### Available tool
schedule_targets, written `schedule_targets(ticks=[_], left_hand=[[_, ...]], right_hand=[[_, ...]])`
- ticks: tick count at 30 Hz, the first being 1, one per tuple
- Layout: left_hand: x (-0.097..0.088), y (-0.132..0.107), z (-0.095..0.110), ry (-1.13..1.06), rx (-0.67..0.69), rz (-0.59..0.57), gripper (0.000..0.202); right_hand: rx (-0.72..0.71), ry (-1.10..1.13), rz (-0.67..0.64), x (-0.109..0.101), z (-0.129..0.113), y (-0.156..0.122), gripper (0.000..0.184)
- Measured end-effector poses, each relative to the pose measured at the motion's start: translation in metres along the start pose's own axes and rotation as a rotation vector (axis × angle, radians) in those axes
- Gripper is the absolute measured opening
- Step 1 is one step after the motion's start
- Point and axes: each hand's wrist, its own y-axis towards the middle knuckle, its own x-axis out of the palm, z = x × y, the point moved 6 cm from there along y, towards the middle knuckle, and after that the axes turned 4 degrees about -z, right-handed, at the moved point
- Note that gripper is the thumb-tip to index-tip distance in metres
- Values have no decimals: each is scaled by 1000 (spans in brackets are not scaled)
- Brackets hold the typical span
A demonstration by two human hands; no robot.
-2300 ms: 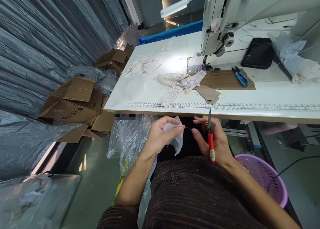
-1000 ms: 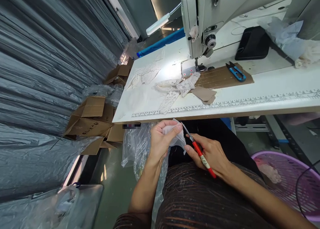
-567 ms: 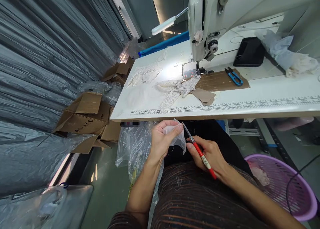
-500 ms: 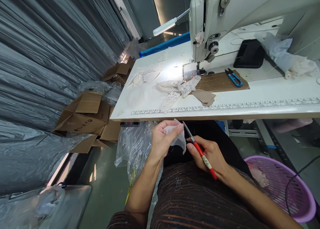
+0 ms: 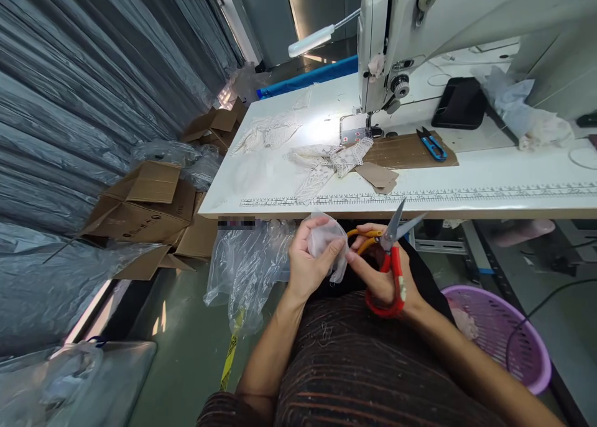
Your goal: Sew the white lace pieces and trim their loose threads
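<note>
Over my lap, just below the table edge, my left hand is closed on a piece of sheer white fabric, thumb on top and fingers behind. My right hand is closed around red-handled scissors. Their blades stand apart and point up and away from the fabric. An orange piece shows between the right fingers; whether it belongs to the scissors I cannot tell. The right thumb and fingertips meet the fabric's right edge beside the left thumb.
A sewing machine stands on the white table. White lace lies by its needle, with blue thread snips on brown cardboard. A purple basket is at lower right, cardboard boxes at left. Clear plastic hangs below the table.
The scissors have swung in my right hand from pointing at the fabric to blades upward and spread. My right fingertips have moved onto the fabric, which is now more bunched.
</note>
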Motion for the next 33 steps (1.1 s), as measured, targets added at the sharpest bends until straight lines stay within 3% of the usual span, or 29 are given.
schedule_targets(ticks=[2, 5, 8, 12, 16, 19, 24, 33], left_hand=[[0, 0, 1, 46, 48, 16, 41], [-2, 1, 5, 109, 128, 22, 29], [-1, 2, 0, -5, 77, -42, 13], [2, 2, -12, -216, -42, -71, 19], [6, 3, -13, -281, -40, -91, 32], [3, 6, -8, -187, -8, -60, 34], [-2, 11, 0, 6, 46, -22, 32], [-2, 17, -1, 51, 100, 0, 27]], right_hand=[[-25, -84, -31, 1, -2, 0, 44], [17, -117, -92, 5, 0, -1, 32], [77, -61, -100, 5, 3, -2, 26], [112, 22, -113, 7, 7, -3, 28], [135, 45, -129, 9, 12, -5, 28], [156, -22, -174, 7, 15, -9, 28], [176, -241, -386, -4, 17, -18, 29], [191, -492, -603, -8, 19, -27, 46]])
